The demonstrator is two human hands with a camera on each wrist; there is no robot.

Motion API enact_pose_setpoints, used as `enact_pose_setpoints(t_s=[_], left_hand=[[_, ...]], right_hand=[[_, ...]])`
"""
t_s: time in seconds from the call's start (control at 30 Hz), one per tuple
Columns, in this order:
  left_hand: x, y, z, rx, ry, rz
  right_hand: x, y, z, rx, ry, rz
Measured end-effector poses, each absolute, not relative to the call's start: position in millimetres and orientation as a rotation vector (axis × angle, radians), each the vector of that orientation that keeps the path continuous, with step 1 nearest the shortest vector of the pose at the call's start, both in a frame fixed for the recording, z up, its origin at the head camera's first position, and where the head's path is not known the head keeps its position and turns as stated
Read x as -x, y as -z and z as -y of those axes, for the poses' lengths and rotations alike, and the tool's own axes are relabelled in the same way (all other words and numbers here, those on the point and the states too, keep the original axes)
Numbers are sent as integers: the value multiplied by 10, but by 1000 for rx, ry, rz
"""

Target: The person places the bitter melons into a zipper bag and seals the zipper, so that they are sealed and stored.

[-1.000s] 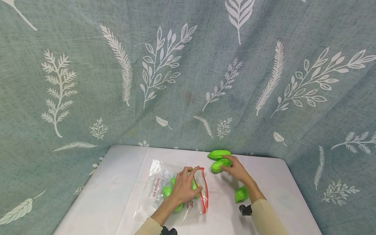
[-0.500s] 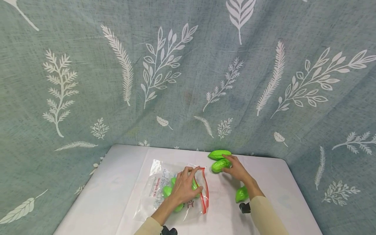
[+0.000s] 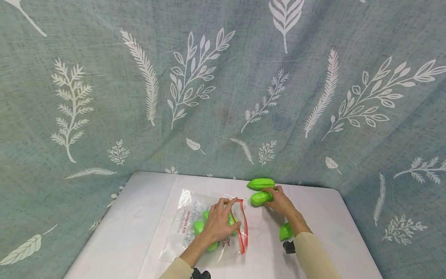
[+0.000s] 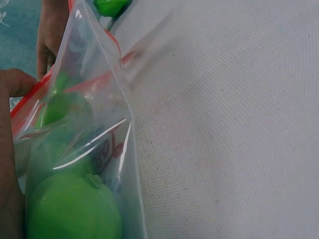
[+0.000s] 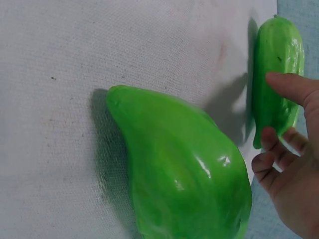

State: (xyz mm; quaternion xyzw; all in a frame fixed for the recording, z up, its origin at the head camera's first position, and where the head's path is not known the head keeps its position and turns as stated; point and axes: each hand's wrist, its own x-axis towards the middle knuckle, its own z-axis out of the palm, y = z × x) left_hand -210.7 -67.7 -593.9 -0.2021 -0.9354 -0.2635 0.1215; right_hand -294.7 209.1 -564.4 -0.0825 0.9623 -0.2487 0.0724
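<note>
A clear zip-lock bag with a red zip strip lies on the white table, several green vegetables inside it. My left hand lies over the bag and holds its mouth at the red strip, thumb and fingers spread along the edge. At the back, my right hand grips one end of a ridged green cucumber. In the right wrist view the thumb lies across this cucumber, with fingertips at its lower end. Part of it is hidden behind the hand.
Another long green vegetable lies just behind the gripped cucumber, near the table's back edge. A bulging green vegetable with a tapered tip sits under the right forearm. A patterned grey-green curtain hangs behind the table.
My right hand has closed its fingers round the near cucumber, which has shifted very slightly. The left hand and the bag have stayed in place.
</note>
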Motion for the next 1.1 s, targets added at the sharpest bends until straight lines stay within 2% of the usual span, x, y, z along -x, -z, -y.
enact_pose_setpoints(t_s=[1.1], left_hand=[[2084,5925,677,569,785,2739]], right_hand=[[2777,5557,-2092,274,803,-2985]])
